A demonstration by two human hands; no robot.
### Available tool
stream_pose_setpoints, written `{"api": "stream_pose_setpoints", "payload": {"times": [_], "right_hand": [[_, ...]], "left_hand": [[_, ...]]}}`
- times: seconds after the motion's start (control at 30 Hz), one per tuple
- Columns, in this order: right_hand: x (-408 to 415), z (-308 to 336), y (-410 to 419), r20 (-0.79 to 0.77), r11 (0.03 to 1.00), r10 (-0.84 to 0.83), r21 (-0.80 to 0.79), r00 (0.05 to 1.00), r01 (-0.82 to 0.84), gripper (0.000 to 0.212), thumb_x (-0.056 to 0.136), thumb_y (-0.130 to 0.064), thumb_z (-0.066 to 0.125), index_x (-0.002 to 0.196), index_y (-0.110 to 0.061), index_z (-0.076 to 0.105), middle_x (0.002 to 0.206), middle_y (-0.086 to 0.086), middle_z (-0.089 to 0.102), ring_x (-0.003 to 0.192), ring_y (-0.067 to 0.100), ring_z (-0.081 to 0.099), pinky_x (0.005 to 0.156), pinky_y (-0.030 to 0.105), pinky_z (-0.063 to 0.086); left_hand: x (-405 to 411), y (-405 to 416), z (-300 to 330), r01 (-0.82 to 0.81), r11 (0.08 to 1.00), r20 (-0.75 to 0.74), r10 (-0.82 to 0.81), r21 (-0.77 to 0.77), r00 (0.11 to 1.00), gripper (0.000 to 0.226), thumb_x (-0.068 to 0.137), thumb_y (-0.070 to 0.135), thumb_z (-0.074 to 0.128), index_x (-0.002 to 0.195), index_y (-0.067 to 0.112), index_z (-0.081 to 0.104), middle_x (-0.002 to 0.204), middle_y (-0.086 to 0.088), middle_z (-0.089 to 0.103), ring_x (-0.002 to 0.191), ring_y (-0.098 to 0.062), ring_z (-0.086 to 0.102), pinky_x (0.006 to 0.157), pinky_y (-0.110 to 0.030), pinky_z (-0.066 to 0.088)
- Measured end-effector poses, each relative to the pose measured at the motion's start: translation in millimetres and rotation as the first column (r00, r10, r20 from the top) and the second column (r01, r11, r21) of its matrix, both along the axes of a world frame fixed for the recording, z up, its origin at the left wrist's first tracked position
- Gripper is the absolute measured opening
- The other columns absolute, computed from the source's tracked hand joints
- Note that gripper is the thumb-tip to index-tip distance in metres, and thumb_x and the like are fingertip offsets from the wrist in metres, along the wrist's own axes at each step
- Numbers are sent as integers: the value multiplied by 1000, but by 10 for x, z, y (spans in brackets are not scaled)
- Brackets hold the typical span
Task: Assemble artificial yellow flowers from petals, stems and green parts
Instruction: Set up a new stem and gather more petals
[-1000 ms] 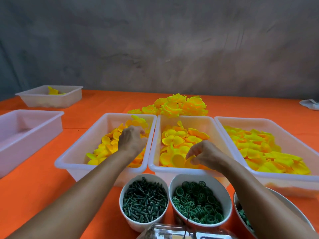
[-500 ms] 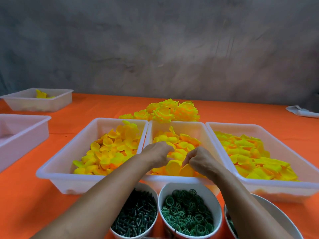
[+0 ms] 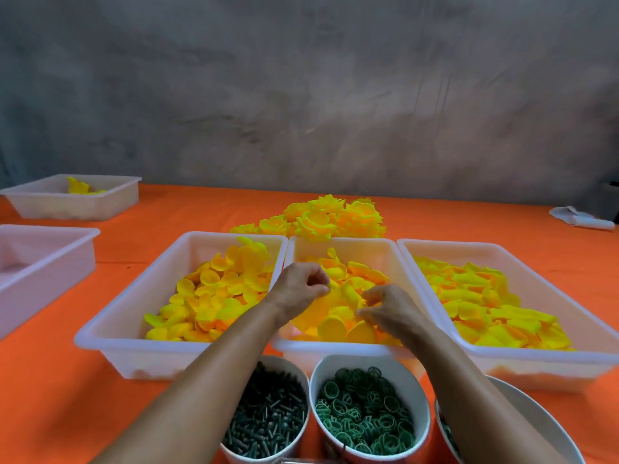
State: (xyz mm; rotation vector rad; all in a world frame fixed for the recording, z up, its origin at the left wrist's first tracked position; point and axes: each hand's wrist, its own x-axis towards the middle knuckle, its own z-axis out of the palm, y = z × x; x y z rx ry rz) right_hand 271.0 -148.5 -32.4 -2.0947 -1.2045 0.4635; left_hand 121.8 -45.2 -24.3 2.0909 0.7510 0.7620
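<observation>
Left hand, over from the left tray, pinches small petals beside the right hand fingering petals in the middle tray, layering under way

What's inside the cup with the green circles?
The cup holds a heap of green rings, some with spokes. Anything beneath the top layer is covered, and the cup's near edge is cut off.

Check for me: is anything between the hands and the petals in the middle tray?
Nothing visible blocks them. Both the left hand and the right hand are already over the open middle tray, fingers down among its petals. The left hand seems to pinch one.
</observation>
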Motion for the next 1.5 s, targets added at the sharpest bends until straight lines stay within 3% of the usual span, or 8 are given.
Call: {"api": "stream_pose_setpoints", "payload": {"times": [0.23,0.57,0.73,0.9,1.03,1.2,1.4,1.5], "right_hand": [[-39,41,-17,-146,979,146,165,978,-122,16,82,-10,72,97,-6,72,84,3,66,63,1,53,54,13,41],[-78,122,-57,-116,918,155,384,981,-100,23,83,-38,68,97,-20,73,109,0,68,93,8,62,64,16,49],[-128,160,-97,-149,917,213,371,966,-145,58,53,-55,77,103,-27,71,102,-10,66,93,5,60,71,25,52],[-104,121,-33,-80,903,201,400,976,-153,13,75,-19,79,80,-8,73,68,-7,57,61,6,48,56,22,39],[-74,115,-55,-257,865,203,499,945,-50,24,83,-4,68,64,-18,67,57,-1,56,51,8,52,52,25,41],[-69,116,-63,-437,843,204,534,876,70,12,89,-4,60,91,3,70,75,16,65,65,23,60,61,33,47],[-67,123,-83,-391,883,230,469,891,-22,13,87,-12,64,76,-14,71,70,3,63,66,11,55,62,24,41],[-50,112,-74,-331,881,190,473,924,-12,19,86,-11,66,67,-11,67,61,2,58,53,5,50,55,20,39]], "left_hand": [[-23,-10,34,79,978,263,-25,-195,964,23,87,-6,60,76,15,55,70,2,56,58,-1,51,50,-13,40],[-55,58,38,100,902,564,173,-420,808,15,87,-5,58,80,8,56,71,-7,63,55,-7,63,53,-24,56],[-36,46,47,152,891,526,108,-427,843,9,92,4,56,84,7,54,82,-18,61,53,-10,57,54,-27,57],[-48,41,37,219,887,467,-4,-407,884,9,92,7,56,85,9,51,88,-22,66,68,-24,61,57,-31,58],[-48,37,21,237,898,446,-51,-372,894,12,90,1,56,83,9,52,61,1,64,56,-11,65,56,-27,59],[-27,-9,31,218,935,336,-117,-280,935,7,88,11,62,95,11,60,74,6,71,68,-6,67,53,-19,51],[-35,-86,82,278,918,174,-236,-283,956,31,82,45,53,98,22,65,78,11,73,72,-5,69,54,-16,46],[-58,-61,75,269,924,233,-209,-272,950,23,81,35,62,91,15,68,72,4,72,66,-11,68,51,-16,42]]}}
